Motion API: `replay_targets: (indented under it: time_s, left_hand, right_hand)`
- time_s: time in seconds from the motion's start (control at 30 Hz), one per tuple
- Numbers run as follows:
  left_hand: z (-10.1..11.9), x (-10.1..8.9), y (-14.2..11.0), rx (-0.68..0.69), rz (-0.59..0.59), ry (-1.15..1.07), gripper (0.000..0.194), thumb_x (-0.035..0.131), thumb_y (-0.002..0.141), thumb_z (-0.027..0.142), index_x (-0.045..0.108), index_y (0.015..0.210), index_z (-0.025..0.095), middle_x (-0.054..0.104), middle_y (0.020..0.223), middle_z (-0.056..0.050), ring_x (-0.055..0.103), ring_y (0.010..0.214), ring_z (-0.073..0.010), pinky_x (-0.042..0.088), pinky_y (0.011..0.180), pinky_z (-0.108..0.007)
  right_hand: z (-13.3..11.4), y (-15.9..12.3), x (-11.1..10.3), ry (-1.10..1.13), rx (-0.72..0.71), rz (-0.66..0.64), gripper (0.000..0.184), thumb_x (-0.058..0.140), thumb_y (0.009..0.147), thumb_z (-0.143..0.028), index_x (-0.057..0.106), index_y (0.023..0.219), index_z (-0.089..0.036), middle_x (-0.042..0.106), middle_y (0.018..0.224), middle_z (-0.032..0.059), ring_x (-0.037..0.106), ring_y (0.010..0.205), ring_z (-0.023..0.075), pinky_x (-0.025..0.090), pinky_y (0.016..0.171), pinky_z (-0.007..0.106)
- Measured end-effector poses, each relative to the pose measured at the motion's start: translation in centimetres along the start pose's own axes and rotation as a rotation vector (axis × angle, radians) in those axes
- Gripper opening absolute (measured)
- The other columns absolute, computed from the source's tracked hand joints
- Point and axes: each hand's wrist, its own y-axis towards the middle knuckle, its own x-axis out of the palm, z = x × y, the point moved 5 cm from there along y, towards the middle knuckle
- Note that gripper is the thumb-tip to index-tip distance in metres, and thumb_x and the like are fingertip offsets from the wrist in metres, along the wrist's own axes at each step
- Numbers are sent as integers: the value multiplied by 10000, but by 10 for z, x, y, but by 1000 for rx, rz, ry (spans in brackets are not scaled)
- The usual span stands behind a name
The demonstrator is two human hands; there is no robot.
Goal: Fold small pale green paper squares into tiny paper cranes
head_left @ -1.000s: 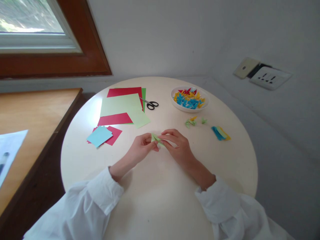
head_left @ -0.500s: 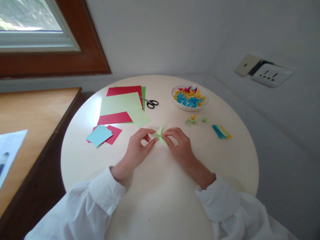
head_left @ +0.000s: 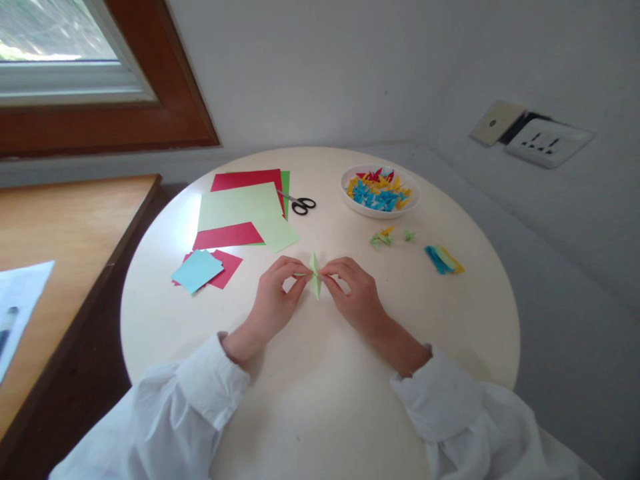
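A light green origami crane [head_left: 315, 277] is held between my two hands above the middle of the round white table [head_left: 320, 400]. Its wings stick out toward and away from me. My left hand [head_left: 280, 287] pinches one end with thumb and fingertips, closed. On the other side, my right hand [head_left: 355, 290] is closed in a pinch on the opposite end. The fingertips hide both ends of the crane. Beyond my right hand lie several small green and yellow paper cranes [head_left: 383, 238], with one green paper crane [head_left: 409, 235] a little apart.
A white bowl [head_left: 380, 215] of red, yellow and blue cranes stands at the back right. Scissors [head_left: 301, 205] lie beside stacked paper sheets [head_left: 237, 205]. Paper squares [head_left: 197, 271] are at the left, folded paper strips [head_left: 444, 260] at the right. A wooden desk [head_left: 75, 227] stands left.
The crane has turned between my fingers, so its wings now run almost straight toward and away from me. It has shifted slightly left, and my right fingertips have moved left with it.
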Motion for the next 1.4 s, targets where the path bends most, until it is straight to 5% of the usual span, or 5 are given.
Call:
replay_targets:
  time_s: [0.77,0.93,1.13,1.4]
  left_hand:
    - [-2,2,-2,35,-18,66,135,548,749,78,616,788,188,524,889,-49,539,881,-171,460,800,-328]
    - [-9,2,2,-148,-1,-155,50,607,750,210,617,789,181,561,833,-36,569,781,-146,480,719,-287]
    - [-17,9,1,-435,-88,-357,278,662,707,336,584,904,155,638,928,-54,616,702,-130,479,613,-242]
    - [-17,8,0,-452,-58,-326,255,675,676,334,605,837,149,650,912,-59,621,750,-159,490,646,-263]
  right_hand:
    - [-4,-1,8,-80,-69,-117,174,414,863,-98,494,745,-199,541,742,46,498,753,182,439,684,307]
    - [-2,0,2,-35,-11,-36,118,504,828,-94,531,763,-188,567,740,34,546,729,155,457,647,266]
    - [-4,2,-2,-27,-25,23,118,526,815,-88,568,763,-185,591,731,30,581,711,138,469,633,249]
    - [-4,1,0,24,26,32,69,575,790,-134,593,754,-190,591,759,29,585,734,138,492,650,262]
